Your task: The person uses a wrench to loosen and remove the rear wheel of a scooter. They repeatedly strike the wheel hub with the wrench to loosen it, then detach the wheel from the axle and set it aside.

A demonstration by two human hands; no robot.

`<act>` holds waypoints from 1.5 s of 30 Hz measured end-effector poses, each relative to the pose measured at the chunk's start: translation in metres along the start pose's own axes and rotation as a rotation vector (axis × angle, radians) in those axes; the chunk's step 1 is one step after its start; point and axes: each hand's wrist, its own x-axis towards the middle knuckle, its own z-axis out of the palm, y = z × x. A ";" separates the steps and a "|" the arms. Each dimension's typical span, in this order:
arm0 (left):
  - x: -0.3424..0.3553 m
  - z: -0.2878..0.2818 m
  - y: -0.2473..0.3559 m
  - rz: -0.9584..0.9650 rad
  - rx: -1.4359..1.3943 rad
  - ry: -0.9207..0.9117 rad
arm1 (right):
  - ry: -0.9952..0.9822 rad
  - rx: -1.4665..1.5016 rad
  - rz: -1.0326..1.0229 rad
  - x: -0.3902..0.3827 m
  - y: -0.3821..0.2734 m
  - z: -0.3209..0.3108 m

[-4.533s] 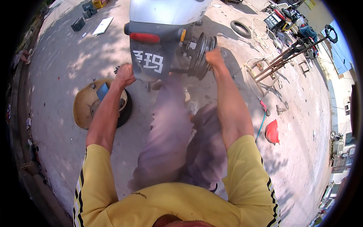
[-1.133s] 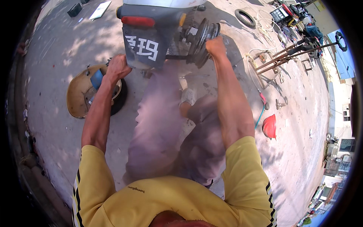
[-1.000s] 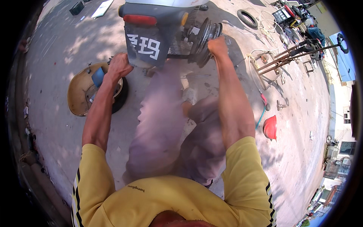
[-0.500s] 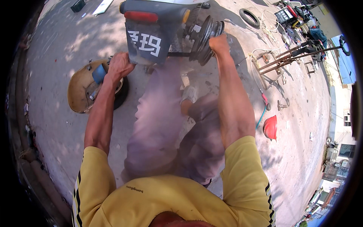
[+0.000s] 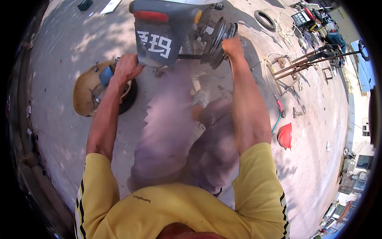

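The rear of an electric scooter stands ahead of me, with a dark mudguard (image 5: 157,47) and a red tail light (image 5: 151,16). My right hand (image 5: 233,46) is closed on the edge of a bare metal wheel rim (image 5: 217,44) at the scooter's right rear. No tyre is visible on that rim. At the mudguard's lower left edge, my left hand (image 5: 128,67) is curled into a grip; what its fingers hold is hidden. A coil spring (image 5: 205,16) shows between the mudguard and the rim.
Left of my legs sits a tan tub (image 5: 81,89) with a blue cup-like item (image 5: 106,75) in it. On the right are a metal stand (image 5: 294,67), a hose gun (image 5: 280,106) and a red bowl-shaped object (image 5: 285,136). A loose tyre (image 5: 264,20) lies farther off.
The surroundings sit slightly farther right in view. Both hands keep the same places against the scooter and the rim.
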 end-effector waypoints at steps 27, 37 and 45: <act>-0.034 0.092 -0.083 -0.085 -0.224 -0.091 | -0.039 0.023 -0.045 0.038 0.001 -0.011; -0.037 0.075 -0.063 -0.122 -0.268 -0.067 | 0.145 0.278 0.045 0.058 0.017 -0.002; -0.013 0.054 -0.042 -0.158 -0.271 -0.077 | 0.172 0.239 0.057 0.070 0.029 0.000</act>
